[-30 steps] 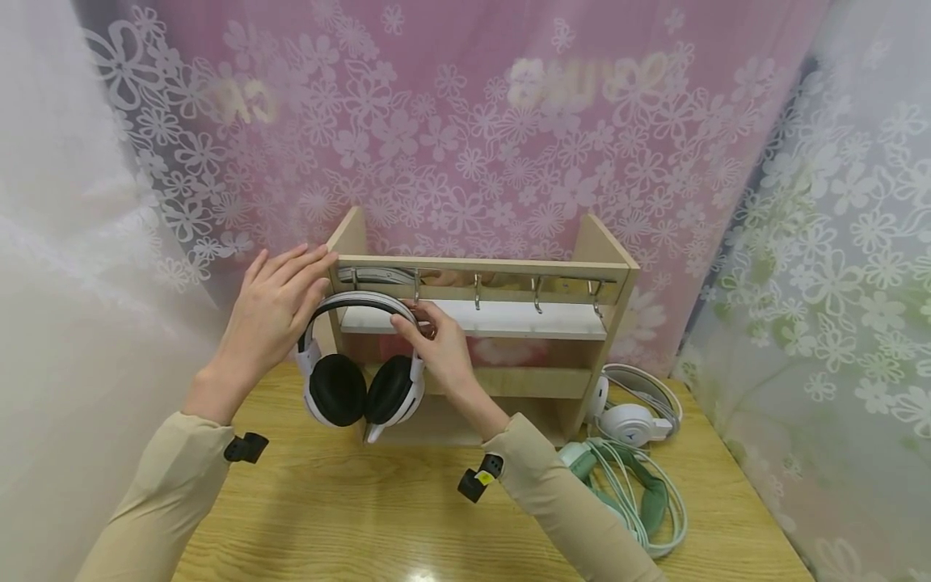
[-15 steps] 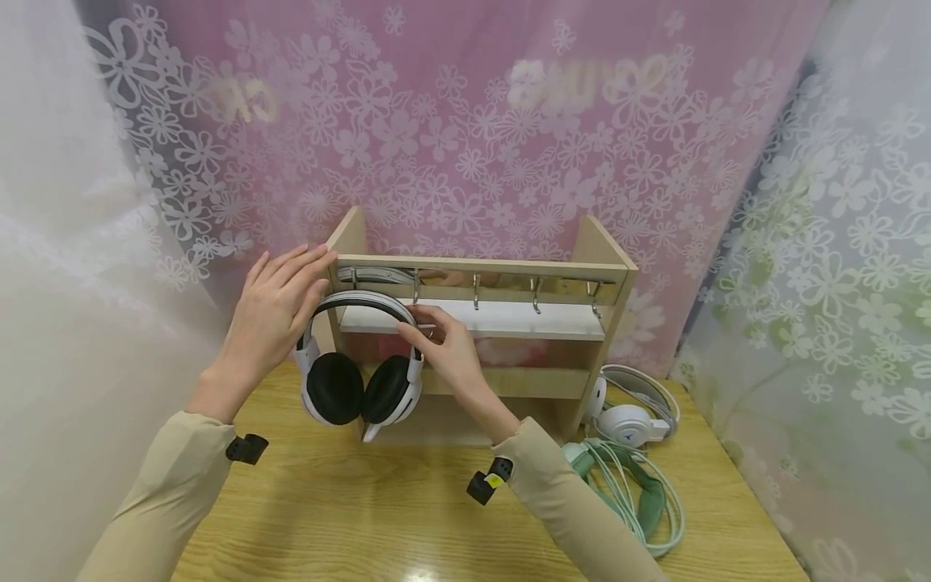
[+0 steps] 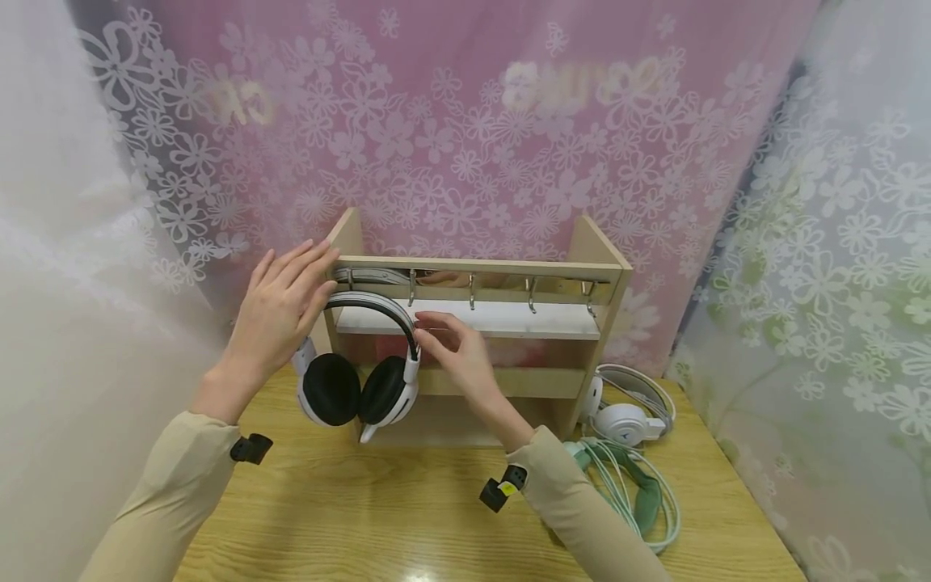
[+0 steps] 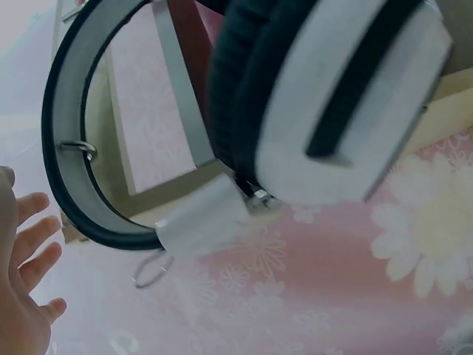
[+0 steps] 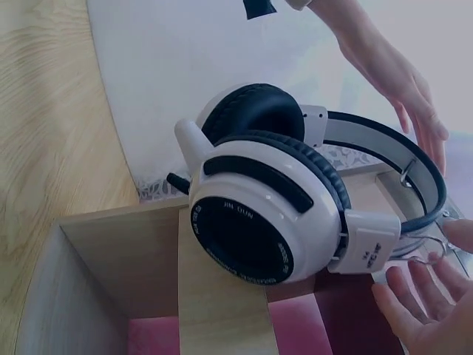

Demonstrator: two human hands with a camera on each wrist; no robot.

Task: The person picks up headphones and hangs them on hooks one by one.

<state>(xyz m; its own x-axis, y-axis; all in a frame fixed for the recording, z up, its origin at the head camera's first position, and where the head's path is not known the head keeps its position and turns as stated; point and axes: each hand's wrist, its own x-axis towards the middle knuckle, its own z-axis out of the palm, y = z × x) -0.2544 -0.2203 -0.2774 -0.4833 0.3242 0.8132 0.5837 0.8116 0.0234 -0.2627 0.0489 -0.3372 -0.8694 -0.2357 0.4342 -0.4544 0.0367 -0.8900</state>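
White headphones with black ear pads hang by their headband from the leftmost metal hook of a wooden shelf unit. My left hand lies with extended fingers at the shelf's upper left corner, beside the headband. To the right of the headband is my right hand, its thumb and fingers spread apart. In the right wrist view, the right fingers are by a thin wire loop near the headband's end; whether they touch it I cannot tell. The left fingers are apart from the headband in the left wrist view.
Several more hooks line the rail to the right. White headphones lie right of the shelf unit, with green headphones and their coiled cable in front. A wooden table carries everything; a flowered curtain stands behind.
My right hand has drawn a little right and down, away from the headband, and its fingers have loosened. The left hand and the hanging headphones have hardly moved.
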